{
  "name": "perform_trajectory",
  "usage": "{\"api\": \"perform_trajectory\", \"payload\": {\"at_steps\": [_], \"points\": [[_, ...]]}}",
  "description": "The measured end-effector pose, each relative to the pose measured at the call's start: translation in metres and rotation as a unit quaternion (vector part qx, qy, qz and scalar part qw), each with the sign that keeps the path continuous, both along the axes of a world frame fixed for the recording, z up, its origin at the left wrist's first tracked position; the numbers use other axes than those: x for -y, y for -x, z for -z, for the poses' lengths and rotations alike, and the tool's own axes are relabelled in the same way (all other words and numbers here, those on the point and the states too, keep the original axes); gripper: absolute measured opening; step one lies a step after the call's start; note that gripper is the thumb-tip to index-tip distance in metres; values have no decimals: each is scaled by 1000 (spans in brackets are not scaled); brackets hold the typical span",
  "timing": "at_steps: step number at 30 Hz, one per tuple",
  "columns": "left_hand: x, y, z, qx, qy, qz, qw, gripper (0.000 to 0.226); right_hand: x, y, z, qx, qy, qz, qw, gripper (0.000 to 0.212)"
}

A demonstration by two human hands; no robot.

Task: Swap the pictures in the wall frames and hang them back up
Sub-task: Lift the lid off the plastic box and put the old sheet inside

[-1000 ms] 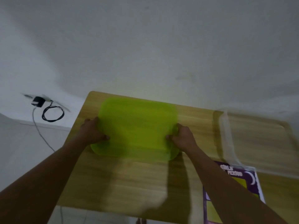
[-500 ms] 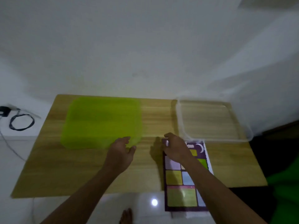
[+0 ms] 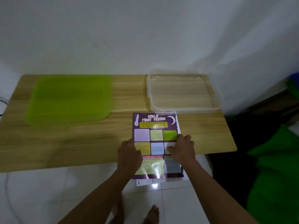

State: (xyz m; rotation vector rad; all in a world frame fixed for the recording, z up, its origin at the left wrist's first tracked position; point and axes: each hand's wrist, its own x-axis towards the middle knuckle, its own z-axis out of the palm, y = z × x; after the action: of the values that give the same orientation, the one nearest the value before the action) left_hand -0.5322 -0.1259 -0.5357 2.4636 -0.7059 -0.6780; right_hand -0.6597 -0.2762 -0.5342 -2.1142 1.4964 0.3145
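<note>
Now the purple poster [image 3: 155, 135] is gripped at its left edge by the left hand [image 3: 129, 152] and at its right edge by the right hand [image 3: 182, 147], fingers curled over both sides. The green panel [image 3: 69, 99], handled a second ago, is released and lies flat at the far left, so the swap is judged under way. The poster's near end overhangs the table [image 3: 80, 147] edge, with a white sheet [image 3: 145, 181] underneath. The clear frame cover [image 3: 182, 92] lies just beyond its far end, and bare wood is left between panel and cover.

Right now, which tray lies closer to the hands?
The clear tray, right rear, just beyond the poster that the left hand and right hand hold; the green tray lies far left.
</note>
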Motion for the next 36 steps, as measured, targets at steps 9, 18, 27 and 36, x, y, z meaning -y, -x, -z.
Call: {"api": "perform_trajectory", "payload": {"at_steps": [9,18,27,36], "points": [[10,23,13,-41,29,-98,994,31,3,7,6,69,-7,40,997,43],[5,19,17,44,-43,-56,997,34,-6,-5,5,135,-26,104,985,57],[1,11,18,60,-65,-6,996,48,6,-10,1,138,-85,175,971,61],[-3,5,14,-8,-29,-36,999,54,9,14,-10,330,-184,144,915,48]]}}
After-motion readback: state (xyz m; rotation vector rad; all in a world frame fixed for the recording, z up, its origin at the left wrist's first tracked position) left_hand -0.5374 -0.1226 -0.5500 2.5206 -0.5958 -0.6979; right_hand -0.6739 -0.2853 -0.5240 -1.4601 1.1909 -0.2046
